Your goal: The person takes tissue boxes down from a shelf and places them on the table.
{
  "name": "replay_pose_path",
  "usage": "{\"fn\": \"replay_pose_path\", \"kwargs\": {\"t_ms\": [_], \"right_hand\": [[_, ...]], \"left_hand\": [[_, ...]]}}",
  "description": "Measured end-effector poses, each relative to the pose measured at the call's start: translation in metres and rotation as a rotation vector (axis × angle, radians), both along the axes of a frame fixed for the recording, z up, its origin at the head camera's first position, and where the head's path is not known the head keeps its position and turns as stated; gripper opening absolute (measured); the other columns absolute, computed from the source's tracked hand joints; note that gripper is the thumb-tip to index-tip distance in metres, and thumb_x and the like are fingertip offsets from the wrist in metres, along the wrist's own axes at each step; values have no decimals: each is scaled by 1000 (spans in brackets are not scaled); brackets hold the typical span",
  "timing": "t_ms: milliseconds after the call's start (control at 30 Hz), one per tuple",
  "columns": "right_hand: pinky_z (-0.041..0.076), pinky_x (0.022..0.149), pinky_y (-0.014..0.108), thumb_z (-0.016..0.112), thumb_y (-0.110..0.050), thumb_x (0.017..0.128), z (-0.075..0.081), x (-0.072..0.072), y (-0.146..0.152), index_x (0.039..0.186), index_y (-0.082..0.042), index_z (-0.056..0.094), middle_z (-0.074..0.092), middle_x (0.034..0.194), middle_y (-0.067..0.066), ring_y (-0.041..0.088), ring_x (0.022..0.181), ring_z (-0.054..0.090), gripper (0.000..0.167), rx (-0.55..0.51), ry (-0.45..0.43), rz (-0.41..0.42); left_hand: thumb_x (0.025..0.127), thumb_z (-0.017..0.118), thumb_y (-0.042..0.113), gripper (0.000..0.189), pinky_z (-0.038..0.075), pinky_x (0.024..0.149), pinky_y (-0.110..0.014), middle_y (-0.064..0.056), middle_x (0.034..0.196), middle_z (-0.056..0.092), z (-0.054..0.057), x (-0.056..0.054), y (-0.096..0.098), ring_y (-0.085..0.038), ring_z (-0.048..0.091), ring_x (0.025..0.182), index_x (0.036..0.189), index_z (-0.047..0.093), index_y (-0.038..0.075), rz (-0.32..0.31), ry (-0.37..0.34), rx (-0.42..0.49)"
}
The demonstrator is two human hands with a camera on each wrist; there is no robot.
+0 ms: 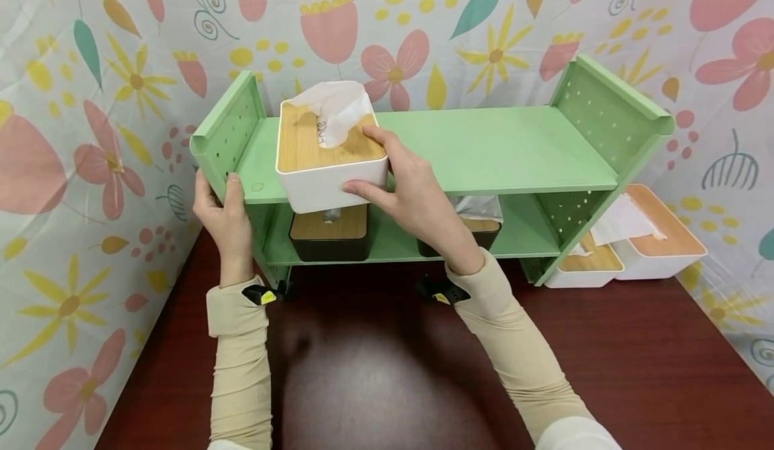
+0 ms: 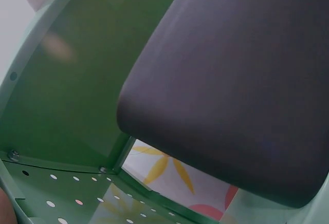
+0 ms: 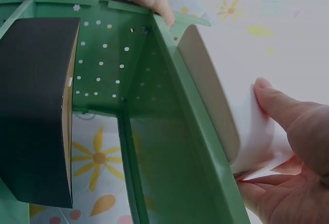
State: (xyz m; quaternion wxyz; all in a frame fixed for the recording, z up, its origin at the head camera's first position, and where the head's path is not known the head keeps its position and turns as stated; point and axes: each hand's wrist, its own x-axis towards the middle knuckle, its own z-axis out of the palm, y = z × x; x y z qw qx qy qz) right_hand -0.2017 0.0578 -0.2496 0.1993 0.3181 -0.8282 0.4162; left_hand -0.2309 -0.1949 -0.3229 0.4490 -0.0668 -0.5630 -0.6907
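Left arm: your forearm runs almost straight up the head view; your left hand (image 1: pixel 225 225) is wrapped at the front edge of the left side panel (image 1: pixel 225 124), thumb and fingers parted around it.
Right arm: your forearm slants in from lower right; your right hand (image 1: pixel 417 185) is spread to the box's width, thumb on the front wall, fingers at the lid's right edge.
Grip: right has hold of the white tissue box (image 1: pixel 332 185); left has hold of the panel.
White tissue box: one in hand, at the left of the upper tier, front jutting past the shelf edge; whether it touches the tier, you cannot tell.
Green shelf (image 1: pixel 502 144): one, two tiers.
Black tissue boxes (image 1: pixel 329 248): two, lower tier.
Other white boxes (image 1: pixel 659 267): two, side by side right of the shelf, on the table (image 1: pixel 605 363).
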Motion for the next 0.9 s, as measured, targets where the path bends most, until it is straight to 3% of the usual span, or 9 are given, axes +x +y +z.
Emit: {"fn": "replay_pose_path", "kwargs": {"t_ms": [333, 900], "right_hand": [[53, 82, 30, 75, -24, 83, 1, -1, 5, 142, -3, 40, 53, 134, 11, 17, 106, 59, 72, -9, -11, 46], [52, 86, 31, 76, -24, 82, -1, -2, 16, 142, -6, 41, 53, 132, 10, 16, 105, 58, 71, -27, -18, 86]], "left_hand": [[91, 51, -1, 32, 46, 91, -29, -14, 114, 63, 12, 12, 9, -26, 59, 105, 122, 62, 1, -7, 16, 11], [91, 51, -1, 33, 46, 92, -30, -16, 115, 63, 12, 12, 10, -28, 59, 107, 122, 63, 1, -12, 9, 13]]}}
